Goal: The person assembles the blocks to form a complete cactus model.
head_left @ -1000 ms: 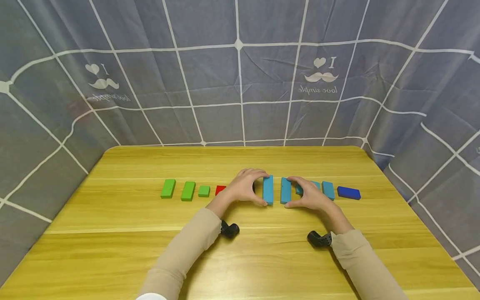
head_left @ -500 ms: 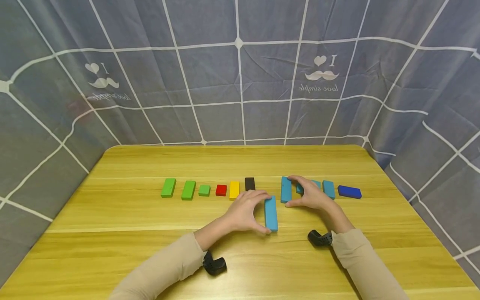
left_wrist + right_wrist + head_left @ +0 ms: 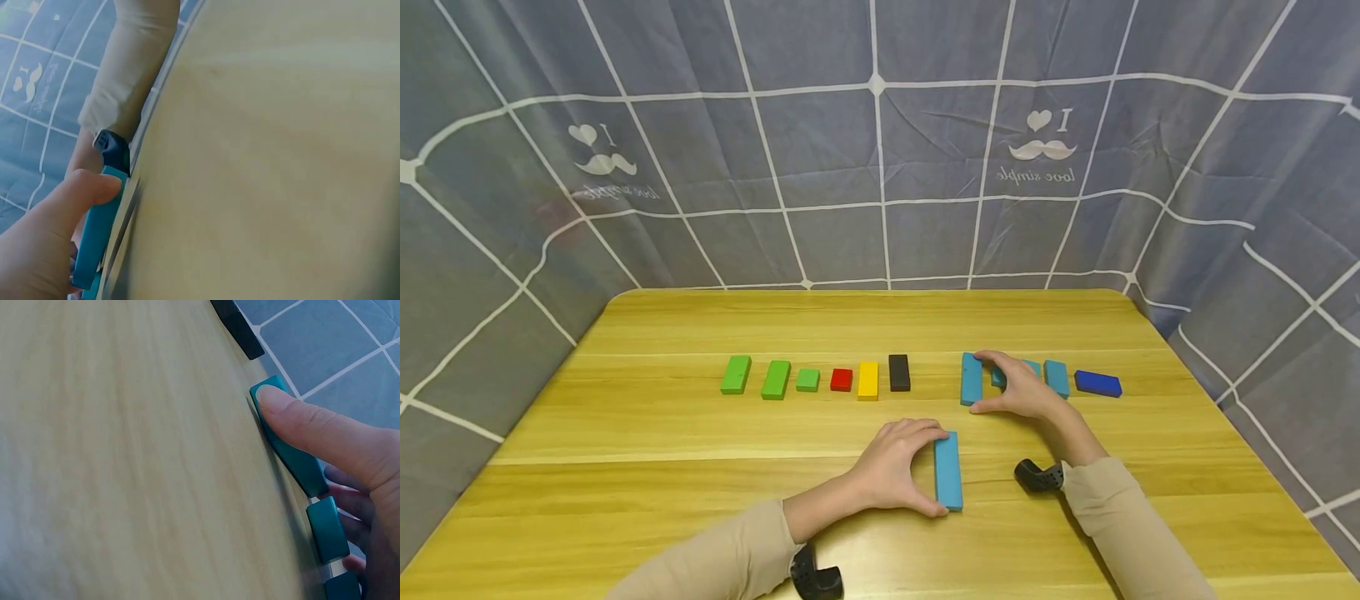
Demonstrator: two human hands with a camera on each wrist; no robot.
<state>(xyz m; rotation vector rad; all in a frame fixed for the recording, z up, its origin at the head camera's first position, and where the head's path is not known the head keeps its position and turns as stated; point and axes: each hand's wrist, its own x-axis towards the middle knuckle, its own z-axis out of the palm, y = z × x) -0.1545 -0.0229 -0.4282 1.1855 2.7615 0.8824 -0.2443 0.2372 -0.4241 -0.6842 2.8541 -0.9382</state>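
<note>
My left hand (image 3: 891,468) pinches a long light-blue block (image 3: 948,471) by its two ends, thumb at the near end and fingers at the far end. It is in front of the row of blocks, and in the left wrist view the thumb presses on the end of this blue block (image 3: 97,234). Farther back, my right hand (image 3: 1021,387) grips a second long blue block (image 3: 972,379) end to end. The right wrist view shows the thumb on that block (image 3: 294,453). Behind the right hand a smaller blue block (image 3: 328,530) is partly hidden.
Leftward in the row lie a black block (image 3: 898,372), a yellow block (image 3: 868,381), a red block (image 3: 841,380) and several green blocks (image 3: 776,380). A blue block (image 3: 1057,379) and a dark-blue block (image 3: 1098,383) lie at the right. A grey curtain (image 3: 820,167) surrounds the wooden table (image 3: 662,483).
My left hand has brought its blue block out of the row, toward the body and slightly right, uncovering the yellow and black blocks. The right hand has stayed in place on its block.
</note>
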